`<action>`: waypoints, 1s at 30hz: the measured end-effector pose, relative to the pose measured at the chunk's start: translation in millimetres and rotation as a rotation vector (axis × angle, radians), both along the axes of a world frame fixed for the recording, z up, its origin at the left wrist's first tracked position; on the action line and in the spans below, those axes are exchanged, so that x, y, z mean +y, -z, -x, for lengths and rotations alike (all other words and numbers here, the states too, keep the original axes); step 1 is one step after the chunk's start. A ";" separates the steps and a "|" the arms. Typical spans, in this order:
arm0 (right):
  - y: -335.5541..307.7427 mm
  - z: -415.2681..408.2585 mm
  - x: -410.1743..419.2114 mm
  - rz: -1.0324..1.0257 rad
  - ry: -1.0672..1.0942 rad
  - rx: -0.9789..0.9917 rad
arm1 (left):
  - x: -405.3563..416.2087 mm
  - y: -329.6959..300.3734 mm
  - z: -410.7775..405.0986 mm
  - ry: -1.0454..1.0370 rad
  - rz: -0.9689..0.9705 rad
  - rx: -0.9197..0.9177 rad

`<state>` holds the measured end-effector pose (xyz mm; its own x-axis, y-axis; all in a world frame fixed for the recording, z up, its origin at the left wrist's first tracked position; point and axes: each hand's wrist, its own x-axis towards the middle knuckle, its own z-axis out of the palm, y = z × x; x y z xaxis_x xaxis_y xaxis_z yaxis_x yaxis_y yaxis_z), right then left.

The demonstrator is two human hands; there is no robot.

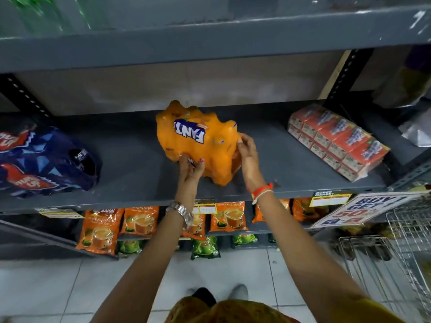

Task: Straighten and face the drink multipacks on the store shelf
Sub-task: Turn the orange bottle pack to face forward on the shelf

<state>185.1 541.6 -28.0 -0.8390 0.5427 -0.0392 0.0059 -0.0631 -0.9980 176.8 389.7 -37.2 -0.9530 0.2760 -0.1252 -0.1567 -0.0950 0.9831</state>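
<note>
An orange shrink-wrapped Fanta multipack (198,141) lies tilted in the middle of the grey shelf (130,159), its blue logo upside down and skewed. My left hand (190,170) grips its near lower-left edge with the fingers curled on the wrap. My right hand (248,155) presses flat against its right side. A dark blue multipack (44,159) with red logos lies slumped at the left end of the shelf. A clear-wrapped pack of red juice cartons (338,143) lies at an angle on the right.
The shelf above (210,38) overhangs close overhead, with green bottles on it at the top left. Orange and green tea pouches (98,229) hang on the shelf below. A wire trolley (401,248) and a promo sign (368,208) stand at the lower right. White floor tiles lie underfoot.
</note>
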 end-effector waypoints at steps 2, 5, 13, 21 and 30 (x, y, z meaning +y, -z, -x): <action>10.7 -20.5 -19.5 -0.123 0.024 0.023 | -7.8 -8.3 21.8 0.060 0.005 -0.015; 13.8 -39.7 -49.2 -0.256 -0.020 0.042 | -33.2 -17.8 52.0 0.152 0.061 -0.033; 29.8 -49.9 -140.0 -0.325 -0.294 0.007 | -70.6 -37.4 92.6 -0.336 0.290 0.067; -5.6 -1.3 -99.7 -0.158 0.017 0.170 | -76.0 -0.1 38.1 -0.495 0.052 0.172; -15.1 53.4 -40.9 -0.180 -0.083 -0.065 | -77.6 -8.9 50.1 -0.303 0.230 0.307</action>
